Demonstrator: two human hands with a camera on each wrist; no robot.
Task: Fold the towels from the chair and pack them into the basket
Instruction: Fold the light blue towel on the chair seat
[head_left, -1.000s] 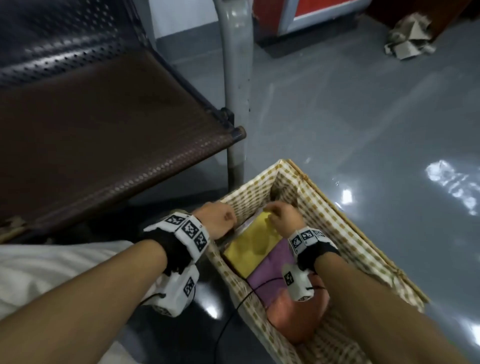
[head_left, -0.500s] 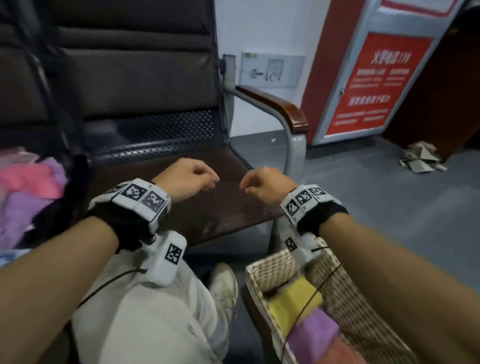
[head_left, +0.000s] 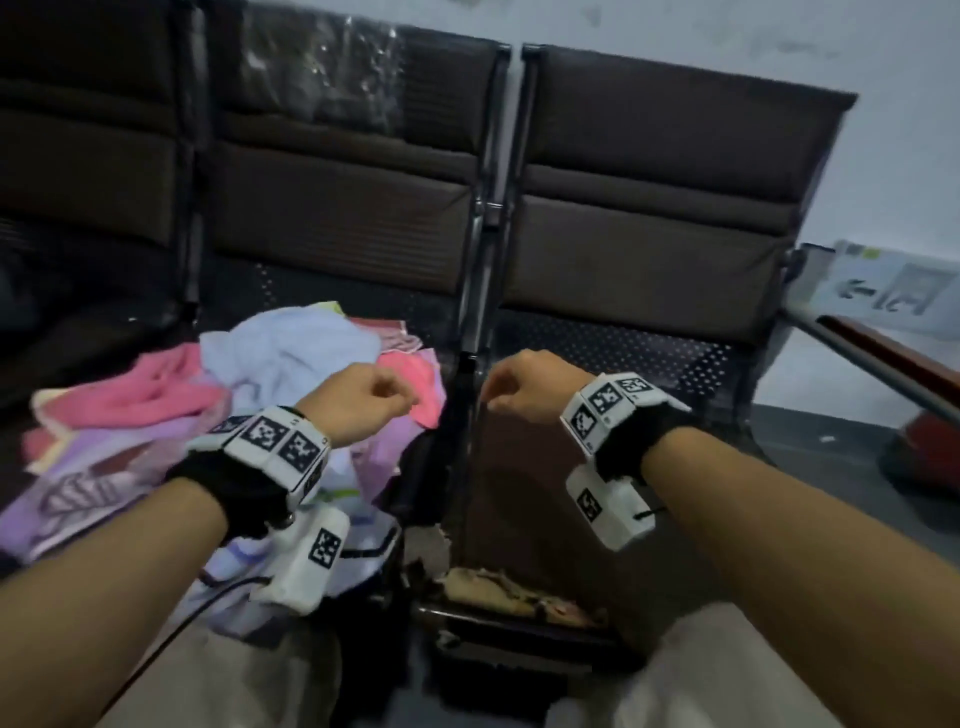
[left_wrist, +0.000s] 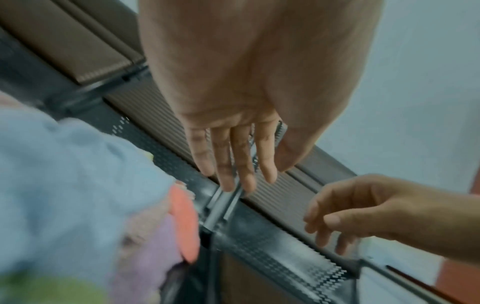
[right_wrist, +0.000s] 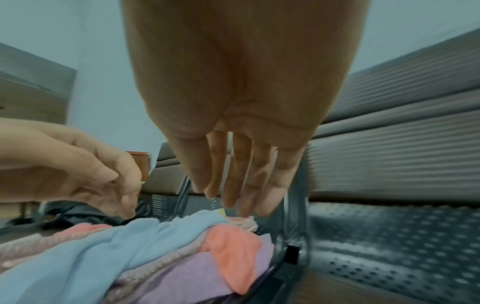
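Now both hands hang over a row of brown chairs, holding nothing.

Largest is the row of chairs (head_left: 649, 218), its dark perforated seats split by a metal divider post (head_left: 475, 312). Left of that post a loose pile of towels (head_left: 218, 395) covers one seat, a pale blue towel (head_left: 291, 348) on top and a pink towel (head_left: 156, 389) beside it. The left hand (head_left: 363, 400) hovers above the pile's edge nearest the post, fingers relaxed and empty. The right hand (head_left: 530, 387) hangs just right of the post, fingers loosely curled and empty. The basket is out of sight.
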